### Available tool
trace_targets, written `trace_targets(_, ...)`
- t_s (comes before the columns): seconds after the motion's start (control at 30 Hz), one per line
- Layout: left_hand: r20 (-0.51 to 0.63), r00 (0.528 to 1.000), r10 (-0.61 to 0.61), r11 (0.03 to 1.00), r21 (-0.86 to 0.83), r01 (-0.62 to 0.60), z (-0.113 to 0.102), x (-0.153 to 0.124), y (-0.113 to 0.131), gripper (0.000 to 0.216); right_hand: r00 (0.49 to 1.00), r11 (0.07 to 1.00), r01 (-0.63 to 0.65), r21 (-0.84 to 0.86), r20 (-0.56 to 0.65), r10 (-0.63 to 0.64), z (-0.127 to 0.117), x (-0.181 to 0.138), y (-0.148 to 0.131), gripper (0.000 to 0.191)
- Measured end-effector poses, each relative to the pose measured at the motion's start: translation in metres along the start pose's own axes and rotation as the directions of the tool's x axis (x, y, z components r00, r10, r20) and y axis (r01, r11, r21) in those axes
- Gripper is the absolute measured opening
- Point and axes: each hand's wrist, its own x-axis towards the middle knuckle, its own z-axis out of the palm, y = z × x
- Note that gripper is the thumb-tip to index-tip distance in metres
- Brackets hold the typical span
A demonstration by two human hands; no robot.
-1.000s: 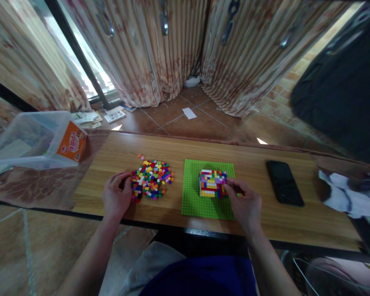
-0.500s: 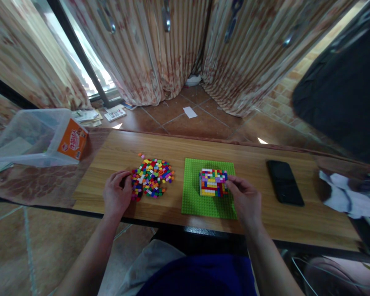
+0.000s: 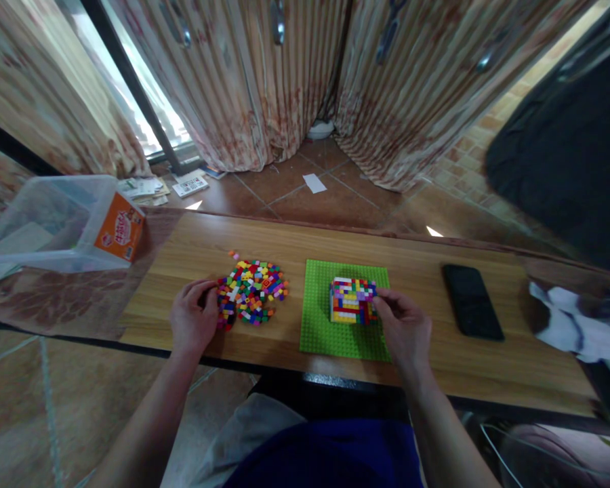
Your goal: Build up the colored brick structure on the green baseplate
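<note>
A block built of many-coloured toy bricks point(image 3: 352, 301) stands on a green studded baseplate point(image 3: 318, 339). At the upper right edge of that block, the fingertips of my right hand point(image 3: 405, 329) are pinched together and touch it; whatever lies between them is hidden. My left hand point(image 3: 194, 317) rests on the table at the left edge of a pile of loose toy bricks point(image 3: 254, 291). Its fingers are curled, with thumb and forefinger drawn together by the bricks. I cannot make out what, if anything, they hold.
A black phone point(image 3: 472, 301) lies on the wooden table point(image 3: 285, 234), right of the baseplate. Crumpled white paper point(image 3: 574, 325) is at the far right. A clear plastic bin point(image 3: 55, 224) with an orange label stands on the left. Curtains point(image 3: 285, 88) hang beyond the table.
The view has shifted very slightly. Both hands stay in nearly the same places, and the brick block and the pile look unchanged.
</note>
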Motion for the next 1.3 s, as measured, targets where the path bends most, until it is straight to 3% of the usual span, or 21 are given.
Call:
trace_targets(0.43, -0.005, 1.000, 0.008, 1.000, -0.005, -0.008, 0.000, -0.001, -0.001, 0.029, 0.994, 0.972, 0.107, -0.209, 0.005, -0.109, -0.002, -0.001, -0.001, 0.033)
trace_targets(0.8, -0.007, 1.000, 0.015, 1.000, -0.009, -0.015, 0.001, 0.000, -0.001, 0.027, 0.990, 0.979, 0.138, -0.153, 0.019, -0.137, 0.001, 0.000, 0.005, 0.034)
trace_targets(1.03, -0.007, 1.000, -0.003, 0.999, -0.032, 0.002, 0.001, -0.001, -0.003, 0.025, 0.972, 0.975, 0.160, -0.155, -0.149, -0.183, 0.000, -0.017, -0.012, 0.026)
trace_targets(1.13, 0.001, 1.000, -0.005, 0.999, -0.052, 0.005, 0.001, -0.001, -0.002, 0.024, 0.962, 0.951, 0.253, -0.176, -0.062, -0.267, 0.007, -0.034, -0.022, 0.023)
trace_targets(1.3, -0.002, 1.000, -0.007, 0.998, -0.056, 0.006, 0.001, -0.003, 0.000, 0.023, 0.877, 0.878, 0.434, -0.204, 0.319, -0.359, 0.039, -0.067, -0.024, 0.018)
